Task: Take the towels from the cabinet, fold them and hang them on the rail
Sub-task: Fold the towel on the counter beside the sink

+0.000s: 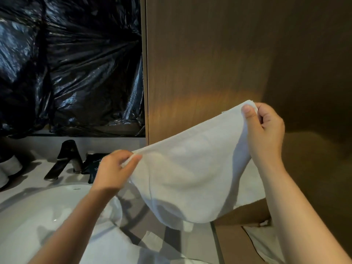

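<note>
A white towel point(190, 172) hangs spread and sagging, pinched at both upper corners.

Dim warm light, glare on black plastic point(72, 63), edges soft, bowed.

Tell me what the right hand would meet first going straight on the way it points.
Likely the brown wooden cabinet panel behind it; nothing else shows between it and the right hand pinching the white cloth towel. Depth is unclear.

Two hands, left hand point(112, 172) and right hand point(264, 128) — one held towel point(190, 178), one basin point(47, 216), one tap point(62, 159)
</note>
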`<control>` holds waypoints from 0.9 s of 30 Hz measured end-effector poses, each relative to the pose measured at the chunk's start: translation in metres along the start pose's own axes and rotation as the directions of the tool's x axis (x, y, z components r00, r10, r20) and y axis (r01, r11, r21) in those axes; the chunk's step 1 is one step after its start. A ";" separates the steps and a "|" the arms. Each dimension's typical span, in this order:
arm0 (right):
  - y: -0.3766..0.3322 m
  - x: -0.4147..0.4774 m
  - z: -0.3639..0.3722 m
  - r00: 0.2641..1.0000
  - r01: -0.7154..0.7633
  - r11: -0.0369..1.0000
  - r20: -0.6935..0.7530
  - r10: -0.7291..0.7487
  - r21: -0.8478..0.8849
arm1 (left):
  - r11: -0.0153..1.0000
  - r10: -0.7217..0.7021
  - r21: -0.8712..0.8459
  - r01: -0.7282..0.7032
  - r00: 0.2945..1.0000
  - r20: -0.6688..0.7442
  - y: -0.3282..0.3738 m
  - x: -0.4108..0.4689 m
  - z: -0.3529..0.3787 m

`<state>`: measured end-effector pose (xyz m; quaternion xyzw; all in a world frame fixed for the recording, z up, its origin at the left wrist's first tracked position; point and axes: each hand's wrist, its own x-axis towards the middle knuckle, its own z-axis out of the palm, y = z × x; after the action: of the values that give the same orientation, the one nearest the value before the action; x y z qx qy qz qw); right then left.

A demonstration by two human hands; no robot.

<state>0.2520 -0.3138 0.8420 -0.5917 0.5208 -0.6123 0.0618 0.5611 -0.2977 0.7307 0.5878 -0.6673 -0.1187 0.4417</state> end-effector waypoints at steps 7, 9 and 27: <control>0.012 0.012 -0.003 0.997 -0.022 0.999 -0.075 0.024 0.028 | 0.999 0.011 0.033 -0.007 0.995 -0.096 0.002 0.027 -0.023; 0.017 0.013 -0.005 0.996 -0.024 0.999 -0.081 0.026 0.025 | 0.996 0.025 0.087 -0.017 0.996 -0.085 0.000 0.027 -0.025; 0.068 -0.001 -0.005 0.969 -0.208 0.977 -0.130 0.211 0.033 | 0.949 -0.217 -0.282 0.140 0.940 -0.264 0.010 0.033 -0.035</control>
<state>0.2116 -0.3405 0.7946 -0.4908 0.5775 -0.6451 0.0970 0.5827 -0.3113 0.7728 0.5947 -0.5170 -0.1566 0.5954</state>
